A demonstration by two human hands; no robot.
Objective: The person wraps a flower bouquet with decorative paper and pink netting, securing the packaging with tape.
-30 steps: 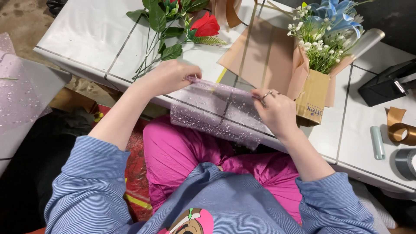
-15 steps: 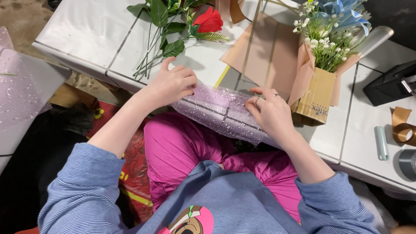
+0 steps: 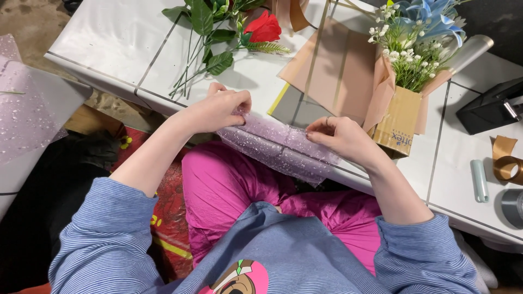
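Lilac translucent wrapping film speckled with white dots lies bunched along the near edge of the white desk, partly hanging over the person's pink trousers. The left hand pinches the film's left end between thumb and curled fingers, closed on it. The right hand is closed on the film's right end, fingertips pressed together on a fold, with a ring on one finger.

Behind the left hand, a red rose with long green stems and leaves lies flat on the desk, well apart from the film. Between the hands and further back, a tan sheet of wrapping paper with pale stripes is spread out, over a grey sheet with a yellow edge. Just beside the right hand stands a brown cardboard box, upright, with printed lettering low on its front; it holds small white flowers and a blue flower, wrapped about with tan paper.

At the far right sit a black tape dispenser, a curl of brown ribbon, a pale green tube and a grey roll of tape cut by the frame. Another sheet of the dotted lilac film lies at the left, apart from the desk.
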